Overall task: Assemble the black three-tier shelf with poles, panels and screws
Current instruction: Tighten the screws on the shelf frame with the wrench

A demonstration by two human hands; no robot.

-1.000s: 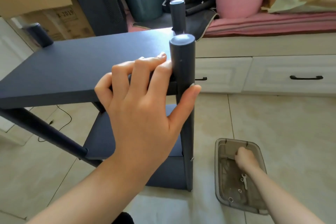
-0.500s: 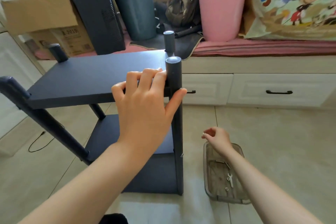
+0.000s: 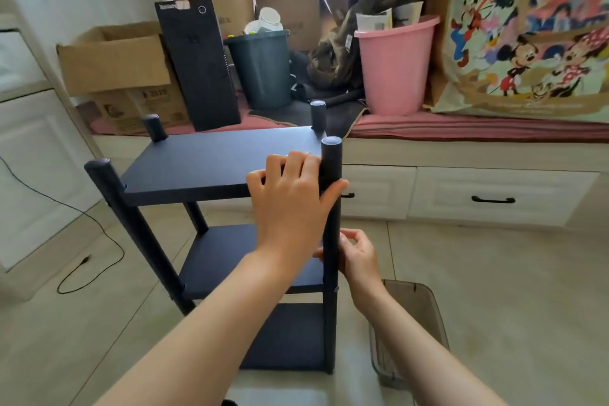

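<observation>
Black shelf (image 3: pixel 211 161) upright on tile floor: left hand (image 3: pixel 290 201) wraps top panel corner & near pole (image 3: pixel 331 208); right hand (image 3: pixel 357 254), fingers curled at pole mid-height, contents unclear. Keep panel steady & level w/ screw driven straight

pole (image 3: pixel 330 241) hides right hand (image 3: pixel 357 255) fingertips — contents unclear | tray (image 3: pixel 425 313) — contents hidden by forearm
</observation>
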